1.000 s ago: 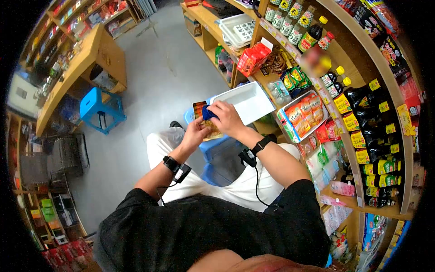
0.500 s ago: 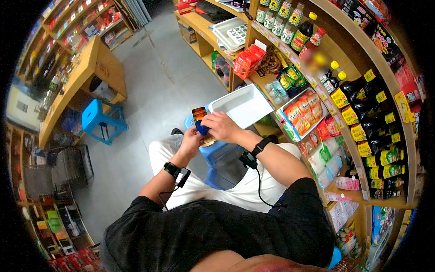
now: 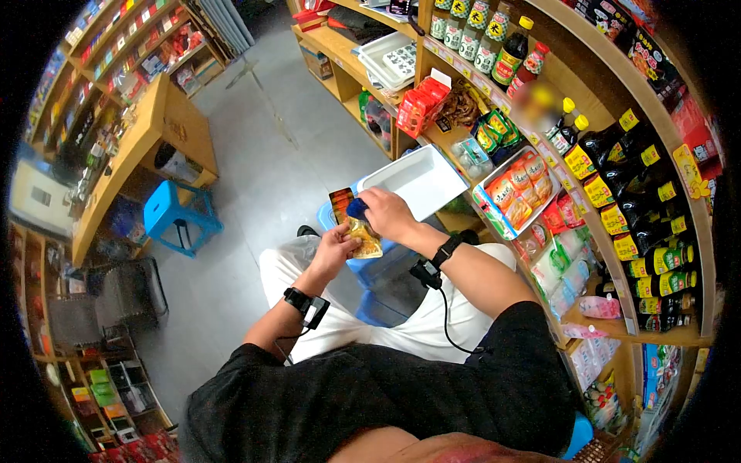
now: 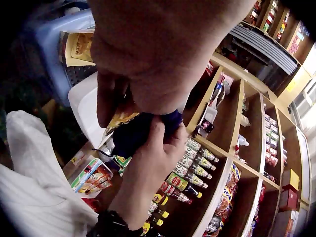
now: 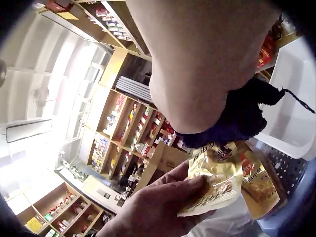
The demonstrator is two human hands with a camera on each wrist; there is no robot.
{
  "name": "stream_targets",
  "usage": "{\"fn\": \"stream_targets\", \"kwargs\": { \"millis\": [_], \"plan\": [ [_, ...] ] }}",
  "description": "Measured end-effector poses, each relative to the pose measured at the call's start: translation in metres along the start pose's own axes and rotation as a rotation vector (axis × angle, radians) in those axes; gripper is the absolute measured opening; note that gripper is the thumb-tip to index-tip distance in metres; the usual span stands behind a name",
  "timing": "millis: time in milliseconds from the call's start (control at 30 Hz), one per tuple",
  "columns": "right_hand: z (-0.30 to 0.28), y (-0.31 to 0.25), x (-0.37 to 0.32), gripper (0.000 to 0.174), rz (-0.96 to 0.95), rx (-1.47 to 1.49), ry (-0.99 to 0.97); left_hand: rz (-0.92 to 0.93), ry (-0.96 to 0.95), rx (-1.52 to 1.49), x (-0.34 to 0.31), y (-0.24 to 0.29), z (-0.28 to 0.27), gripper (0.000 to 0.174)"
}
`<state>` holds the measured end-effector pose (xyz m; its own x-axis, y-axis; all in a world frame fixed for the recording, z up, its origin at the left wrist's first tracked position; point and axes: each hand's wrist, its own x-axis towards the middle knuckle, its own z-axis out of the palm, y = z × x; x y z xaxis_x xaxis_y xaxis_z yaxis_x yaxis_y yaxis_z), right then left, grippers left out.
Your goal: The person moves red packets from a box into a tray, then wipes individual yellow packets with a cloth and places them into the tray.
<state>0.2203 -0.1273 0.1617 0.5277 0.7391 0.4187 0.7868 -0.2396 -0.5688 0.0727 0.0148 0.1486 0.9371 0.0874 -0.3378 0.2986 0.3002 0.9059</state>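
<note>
My left hand (image 3: 335,251) pinches a gold, see-through snack packet (image 3: 364,238) between thumb and fingers, above the blue stool. My right hand (image 3: 390,214) grips a bunched dark blue cloth (image 3: 356,208) at the packet's far end. In the right wrist view, the cloth (image 5: 237,118) overlaps the packet's top edge, and a loose string trails from it. The packet's printed face (image 5: 215,180) shows beside the left thumb. Behind it, another packet (image 5: 260,190) in brown and gold lies on the stool. The left wrist view shows the right fingers (image 4: 157,140) pressed into the cloth.
Beyond the hands stands a white plastic tray (image 3: 432,204) on a blue stool (image 3: 370,266). Shelves to the right hold sauce bottles (image 3: 617,208) and a box of orange packets (image 3: 519,193). Another blue stool (image 3: 181,216) stands left, by a wooden counter (image 3: 185,127).
The cloth has shifted from over the packet, near my left fingers, to its far end. More of the packet's gold face shows now. Both hands keep their hold.
</note>
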Motion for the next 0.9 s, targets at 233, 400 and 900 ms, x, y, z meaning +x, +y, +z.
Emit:
{"fn": "stream_targets", "kwargs": {
  "millis": [233,400,900],
  "plan": [
    [-0.010,-0.006,0.001,0.029,-0.003,0.061,-0.106,0.029,0.038,-0.188,0.004,-0.003,0.007,0.032],
    [-0.009,-0.007,0.000,0.030,-0.106,0.115,-0.109,0.014,0.055,-0.241,0.008,-0.007,0.004,0.033],
    [-0.011,-0.014,0.002,0.030,-0.333,0.178,-0.182,-0.073,0.045,-0.748,0.013,-0.005,-0.021,0.042]
  ]
}}
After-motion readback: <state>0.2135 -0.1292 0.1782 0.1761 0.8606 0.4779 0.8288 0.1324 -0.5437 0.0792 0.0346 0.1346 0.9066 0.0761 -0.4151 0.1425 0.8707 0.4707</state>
